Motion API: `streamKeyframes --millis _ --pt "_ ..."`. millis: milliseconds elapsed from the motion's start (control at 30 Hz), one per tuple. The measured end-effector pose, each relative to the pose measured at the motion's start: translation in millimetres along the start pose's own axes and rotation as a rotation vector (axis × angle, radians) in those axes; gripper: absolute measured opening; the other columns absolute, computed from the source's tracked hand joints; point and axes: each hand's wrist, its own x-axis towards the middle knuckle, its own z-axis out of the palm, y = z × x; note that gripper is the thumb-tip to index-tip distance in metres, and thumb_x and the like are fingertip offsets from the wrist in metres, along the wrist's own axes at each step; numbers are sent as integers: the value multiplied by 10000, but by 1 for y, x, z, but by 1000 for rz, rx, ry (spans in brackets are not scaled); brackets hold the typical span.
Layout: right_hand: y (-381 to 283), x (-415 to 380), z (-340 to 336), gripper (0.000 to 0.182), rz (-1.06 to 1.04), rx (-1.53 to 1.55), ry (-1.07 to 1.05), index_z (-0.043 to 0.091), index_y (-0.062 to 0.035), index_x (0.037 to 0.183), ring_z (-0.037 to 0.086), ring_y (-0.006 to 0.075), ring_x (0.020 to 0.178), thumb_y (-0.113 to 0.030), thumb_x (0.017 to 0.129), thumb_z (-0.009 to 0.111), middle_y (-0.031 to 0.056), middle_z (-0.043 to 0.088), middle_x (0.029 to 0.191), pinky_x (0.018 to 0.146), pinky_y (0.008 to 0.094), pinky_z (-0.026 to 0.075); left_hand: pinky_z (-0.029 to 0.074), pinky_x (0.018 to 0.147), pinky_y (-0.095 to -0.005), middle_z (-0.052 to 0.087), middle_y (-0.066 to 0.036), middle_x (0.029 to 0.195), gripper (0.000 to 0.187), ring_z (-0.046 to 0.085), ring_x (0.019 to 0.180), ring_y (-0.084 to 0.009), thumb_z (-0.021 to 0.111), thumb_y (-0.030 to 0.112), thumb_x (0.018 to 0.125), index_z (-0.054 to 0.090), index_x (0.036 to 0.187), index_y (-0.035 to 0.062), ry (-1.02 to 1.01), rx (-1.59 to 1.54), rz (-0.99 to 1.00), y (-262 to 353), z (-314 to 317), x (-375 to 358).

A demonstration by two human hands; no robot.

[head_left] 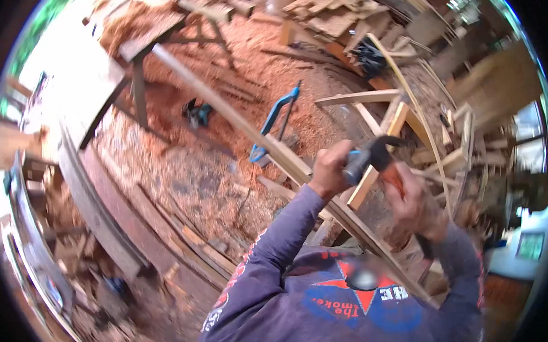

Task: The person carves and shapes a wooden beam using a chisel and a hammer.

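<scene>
My right hand (pixel 413 204) is wrapped round the orange handle of a claw hammer (pixel 376 157). The hammer's grey striking face points left, close beside my left hand (pixel 331 170), and its dark claw points right. My left hand is closed above a long wooden strip (pixel 285 158). What its fingers hold is hidden, partly behind the hammer head. A small light-blue bit shows between that hand and the hammer. The strip runs from the upper left down past my body, and a wooden frame (pixel 397 120) lies beneath and to the right.
A blue bow saw (pixel 278 119) and a teal power tool (pixel 197 113) lie among wood shavings on the ground. A wooden bench (pixel 152 39) stands at the upper left. Long boards (pixel 101 203) lie at the left. Stacked offcuts (pixel 334 12) fill the back, and a white jug (pixel 528 245) stands right.
</scene>
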Motion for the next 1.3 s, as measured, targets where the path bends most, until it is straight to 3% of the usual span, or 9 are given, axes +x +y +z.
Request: streamKeyframes --millis 67,133,200,367,433,533,633,1000,1300 --pt "-16 2 -22 241 6 -1 58 576 -50 1155 695 332 705 -148 938 610 166 661 765 588 414 514 483 534 -358 537 -137 660 221 598 556 -288 782 125 692 586 771 62 79 3 17 3 2 0" --pt "-24 -2 -28 197 -73 192 333 537 -34 1086 562 197 618 -195 976 561 131 526 691 591 327 458 500 553 -329 580 -109 641 161 613 563 -188 746 93 715 601 779 65 103 10 40 -2 5 -3" --pt "-18 1 -22 244 -187 317 547 540 3 1111 689 346 686 -191 969 581 186 620 717 574 386 517 497 552 -327 635 -67 674 114 607 580 -164 736 91 764 636 806 57 95 175 54 2 4 -1" --pt "31 -35 -6 183 10 64 -41 504 -3 983 656 257 624 -168 966 580 148 591 701 540 384 488 492 736 -305 654 -24 809 206 602 757 -159 760 169 856 656 917 3 49 122 120 -1 7 1" --pt "39 -66 6 178 12 261 157 513 -5 988 638 230 620 -167 967 581 127 585 697 542 373 482 507 642 -259 612 -21 799 159 593 740 -102 735 55 823 590 801 -5 137 13 -160 18 18 -17" --pt "54 -139 32 187 291 559 471 550 -10 1032 586 137 674 -187 979 582 56 559 710 596 324 471 538 632 -363 635 -121 879 279 623 658 -282 730 144 683 600 928 116 -485 362 460 -3 59 -61" --pt "82 -200 77 221 391 683 549 577 -19 1078 519 97 756 -223 991 584 17 534 772 674 291 443 500 621 -383 540 -51 773 260 605 692 -252 673 178 641 548 868 149 -632 510 511 -4 96 -101" --pt "80 -344 126 269 771 1056 796 575 -73 1121 392 30 493 -322 1035 519 -67 424 634 450 208 335 495 583 -398 539 -50 759 233 599 681 -260 701 174 645 534 804 136 -613 591 607 -15 92 -96" --pt "62 -269 118 410 712 1048 1280 504 -90 898 372 71 385 -452 1052 388 -7 418 543 373 228 291 472 573 -402 530 -67 737 228 584 645 -274 734 187 689 539 792 130 -685 551 555 -16 98 -83"
